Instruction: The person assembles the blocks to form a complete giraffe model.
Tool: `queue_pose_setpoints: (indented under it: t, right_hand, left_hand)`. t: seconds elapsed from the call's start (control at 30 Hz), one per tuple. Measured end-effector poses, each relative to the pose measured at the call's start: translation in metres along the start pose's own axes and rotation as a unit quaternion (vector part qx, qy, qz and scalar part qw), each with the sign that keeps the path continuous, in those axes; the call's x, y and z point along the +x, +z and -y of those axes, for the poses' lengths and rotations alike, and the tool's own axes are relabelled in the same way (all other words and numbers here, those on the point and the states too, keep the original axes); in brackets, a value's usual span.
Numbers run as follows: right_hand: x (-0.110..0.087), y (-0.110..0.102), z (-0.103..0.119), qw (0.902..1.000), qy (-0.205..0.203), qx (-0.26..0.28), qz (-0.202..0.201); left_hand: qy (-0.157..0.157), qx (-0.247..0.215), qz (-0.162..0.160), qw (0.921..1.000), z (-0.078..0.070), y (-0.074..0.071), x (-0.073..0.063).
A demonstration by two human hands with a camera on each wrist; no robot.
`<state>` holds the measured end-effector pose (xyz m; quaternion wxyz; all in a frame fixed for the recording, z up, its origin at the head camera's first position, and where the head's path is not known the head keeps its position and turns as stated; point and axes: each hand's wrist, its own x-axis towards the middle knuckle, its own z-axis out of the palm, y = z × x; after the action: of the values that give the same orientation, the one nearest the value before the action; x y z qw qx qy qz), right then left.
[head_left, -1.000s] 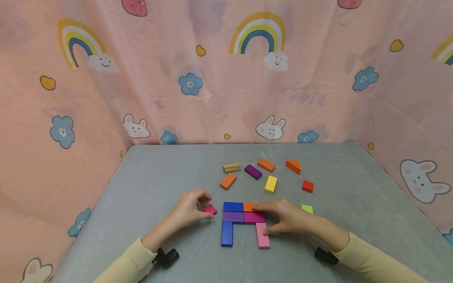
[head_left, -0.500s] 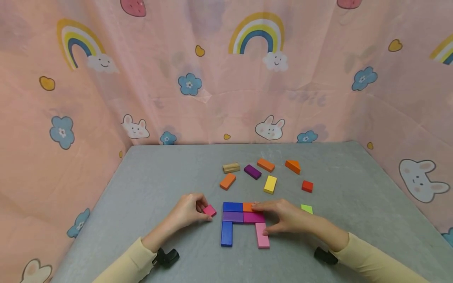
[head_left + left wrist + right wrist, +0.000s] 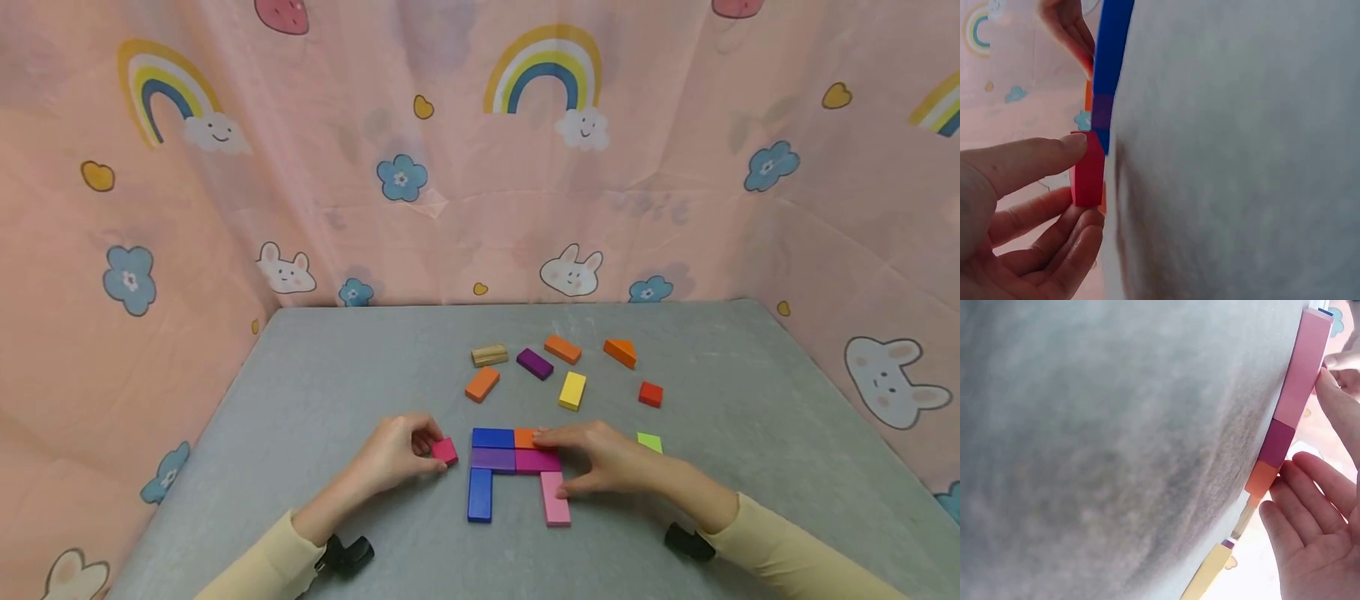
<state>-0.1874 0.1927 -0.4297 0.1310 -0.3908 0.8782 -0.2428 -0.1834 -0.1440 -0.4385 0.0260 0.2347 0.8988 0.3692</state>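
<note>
My left hand [image 3: 397, 450] pinches a small pinkish-red block [image 3: 445, 451] between thumb and fingers, just left of a flat block arrangement. In the left wrist view the block [image 3: 1088, 178] has the thumb on one end and fingertips at the other. The arrangement has a blue block [image 3: 492, 437] beside an orange block [image 3: 523, 437], then a purple block [image 3: 492, 459] beside a magenta one [image 3: 534, 461]. A blue block [image 3: 480, 496] and a pink block [image 3: 553, 504] extend towards me like legs. My right hand [image 3: 603, 457] rests on the arrangement, fingers at the orange block, thumb on the pink one.
Loose blocks lie behind the arrangement: orange [image 3: 482, 384], wood-coloured [image 3: 490, 356], purple [image 3: 535, 364], yellow [image 3: 572, 391], an orange triangle [image 3: 621, 352] and red [image 3: 651, 394]. A lime block [image 3: 649, 442] is partly behind the right hand. A patterned pink curtain [image 3: 465, 225] surrounds the grey table [image 3: 352, 350].
The left hand has turned the pinkish-red block slightly and drawn its thumb in closer to it, shifting a little towards me. The right hand and the arrangement have stayed put.
</note>
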Motion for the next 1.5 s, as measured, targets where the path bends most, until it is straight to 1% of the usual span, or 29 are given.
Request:
queue_pose_setpoints:
  t: [0.07,0.23,0.43,0.53,0.67,0.77,0.87,0.93,0.97,1.07,1.2,1.27,1.33,1.5]
  right_hand:
    - [0.000,0.000,0.000,1.0000,-0.001,-0.001,-0.001]
    - [0.000,0.001,0.001,1.0000,0.001,-0.007,0.000]
    - [0.001,0.001,0.000,0.9999,0.007,-0.008,0.004]
    - [0.001,0.000,0.000,1.0000,0.004,-0.007,0.002]
    - [0.000,0.000,0.000,1.0000,0.000,-0.006,-0.001]
    - [0.000,0.000,0.000,1.0000,0.001,-0.006,-0.001]
    - [0.000,0.001,0.000,1.0000,0.004,-0.008,0.001]
    - [0.000,0.001,0.000,0.9999,0.006,-0.009,0.001]
    - [0.000,0.001,0.000,0.9999,0.007,-0.008,0.001]
    - [0.000,0.001,0.000,0.9999,0.006,-0.009,0.001]
    - [0.000,0.001,0.000,1.0000,0.002,-0.009,-0.001]
    - [0.000,0.000,0.000,0.9999,0.001,-0.010,-0.002]
    - [0.000,0.000,0.000,1.0000,0.000,-0.009,-0.002]
    - [0.000,0.001,-0.001,0.9999,-0.008,-0.009,-0.006]
  left_hand:
    - [0.012,0.002,0.007,0.9999,-0.004,0.000,-0.004]
    - [0.062,-0.010,0.021,0.9978,-0.012,0.001,-0.013]
    - [0.127,-0.017,0.037,0.9910,-0.012,0.003,-0.020]
    - [0.165,-0.035,0.050,0.9844,-0.010,0.004,-0.022]
    - [0.215,-0.059,0.067,0.9724,-0.010,0.003,-0.024]
    - [0.249,-0.071,0.072,0.9631,-0.015,0.002,-0.024]
    - [0.270,-0.084,0.077,0.9561,-0.024,0.002,-0.025]
    - [0.277,-0.088,0.082,0.9532,-0.026,0.004,-0.026]
    - [0.276,-0.089,0.087,0.9530,-0.026,0.005,-0.026]
    - [0.282,-0.078,0.095,0.9514,-0.021,0.012,-0.025]
    - [0.274,-0.071,0.111,0.9527,-0.018,0.017,-0.024]
    - [0.264,-0.075,0.121,0.9541,-0.020,0.017,-0.025]
    - [0.260,-0.078,0.127,0.9540,-0.021,0.018,-0.025]
    - [0.266,-0.074,0.139,0.9510,-0.020,0.020,-0.025]
